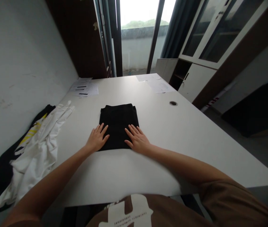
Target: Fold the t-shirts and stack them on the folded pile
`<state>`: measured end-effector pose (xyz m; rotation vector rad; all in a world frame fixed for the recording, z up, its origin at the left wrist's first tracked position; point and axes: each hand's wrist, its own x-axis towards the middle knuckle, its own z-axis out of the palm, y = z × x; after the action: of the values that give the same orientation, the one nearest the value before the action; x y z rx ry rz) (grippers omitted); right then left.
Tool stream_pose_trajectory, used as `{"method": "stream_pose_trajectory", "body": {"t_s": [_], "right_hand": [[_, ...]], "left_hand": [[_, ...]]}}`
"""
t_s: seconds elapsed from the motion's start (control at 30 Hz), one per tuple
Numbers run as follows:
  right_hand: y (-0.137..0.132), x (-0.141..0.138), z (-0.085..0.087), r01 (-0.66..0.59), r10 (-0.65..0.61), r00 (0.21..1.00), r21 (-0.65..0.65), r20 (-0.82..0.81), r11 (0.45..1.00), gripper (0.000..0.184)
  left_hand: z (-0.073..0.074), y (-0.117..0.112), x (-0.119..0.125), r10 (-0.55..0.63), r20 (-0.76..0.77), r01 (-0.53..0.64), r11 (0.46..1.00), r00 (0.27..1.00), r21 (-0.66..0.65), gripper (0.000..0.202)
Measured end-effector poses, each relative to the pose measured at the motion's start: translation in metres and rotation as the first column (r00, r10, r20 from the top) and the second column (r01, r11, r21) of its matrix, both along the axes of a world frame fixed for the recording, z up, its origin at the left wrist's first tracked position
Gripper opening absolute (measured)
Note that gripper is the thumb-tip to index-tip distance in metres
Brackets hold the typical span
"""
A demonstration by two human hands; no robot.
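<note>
1. Resting palm-down on the near left corner of the black cloth (pixel 117 123), the left hand (pixel 96 138) is open, fingers spread and gripping nothing, its fingertips pointing up the frame.
2. On the opposite side, the right hand (pixel 138 140) lies just as open and flat across the near right part of the cloth, with nothing grasped.
3. Between and beyond the hands, the cloth sits at the centre of the frame as a flat, roughly rectangular bundle. Its far edge lies past the fingertips and is slightly uneven; its near edge runs fairly straight, just below the hands.
4. Around it, the white table (pixel 171 135) gives room on every side: a strip towards the brown shirt (pixel 171 209) at the bottom, a wide stretch to the right, and a narrower one to the left.
5. At the left of the frame, a crumpled white garment (pixel 41 146) and a dark garment (pixel 2 167) with yellow print bound that narrower side, close to the wall (pixel 25 56).
6. Farther up, papers (pixel 88 90) lie at the table's upper left and sheets (pixel 158 85) at its upper right; a round hole (pixel 173 103) sits near the right edge.
7. Beyond the table stand a glass door (pixel 137 47) at top centre and a white cabinet (pixel 196 80) at upper right.
</note>
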<state>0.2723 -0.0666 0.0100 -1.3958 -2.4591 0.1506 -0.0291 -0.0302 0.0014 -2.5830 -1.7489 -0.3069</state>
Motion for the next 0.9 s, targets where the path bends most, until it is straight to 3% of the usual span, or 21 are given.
{"method": "stream_pose_trajectory", "body": {"t_s": [0.1, 0.2, 0.27, 0.33, 0.5, 0.63, 0.77, 0.9], "right_hand": [[-0.001, 0.017, -0.001, 0.041, -0.041, 0.999, -0.013, 0.027, 0.999, 0.071], [0.017, 0.023, 0.003, 0.091, -0.091, 0.995, 0.023, 0.028, 0.996, 0.061], [0.042, 0.018, 0.009, 0.098, -0.099, 0.995, 0.057, 0.004, 0.994, 0.056], [0.074, 0.005, 0.015, 0.095, -0.094, 0.995, 0.067, -0.025, 0.993, 0.053], [0.149, -0.035, 0.015, 0.222, -0.223, 0.975, -0.035, -0.022, 0.974, 0.052], [0.178, -0.042, -0.002, 0.306, -0.3, 0.952, -0.141, 0.064, 0.941, 0.062], [0.19, -0.024, -0.013, 0.352, -0.34, 0.936, -0.176, 0.097, 0.919, 0.074], [0.195, -0.007, -0.013, 0.444, -0.435, 0.896, -0.192, 0.092, 0.875, 0.074]], "left_hand": [[0.009, -0.014, 0.0, 0.014, -0.032, -0.011, 0.996, 0.999, 0.086, 0.06], [0.022, -0.023, 0.014, -0.111, -0.071, 0.119, 0.986, 0.991, 0.121, 0.066], [0.028, -0.017, 0.028, -0.206, -0.074, 0.212, 0.972, 0.976, 0.101, 0.074], [0.03, 0.004, 0.045, -0.234, -0.045, 0.238, 0.967, 0.971, 0.095, 0.078], [0.021, 0.099, 0.081, -0.024, 0.037, 0.023, 0.999, 0.999, 0.03, 0.059], [0.004, 0.153, 0.085, 0.098, 0.003, -0.098, 0.991, 0.995, -0.088, 0.063], [-0.007, 0.172, 0.061, 0.286, -0.006, -0.285, 0.95, 0.958, -0.131, 0.072], [-0.004, 0.169, 0.039, 0.457, -0.001, -0.453, 0.883, 0.89, -0.124, 0.07]]}}
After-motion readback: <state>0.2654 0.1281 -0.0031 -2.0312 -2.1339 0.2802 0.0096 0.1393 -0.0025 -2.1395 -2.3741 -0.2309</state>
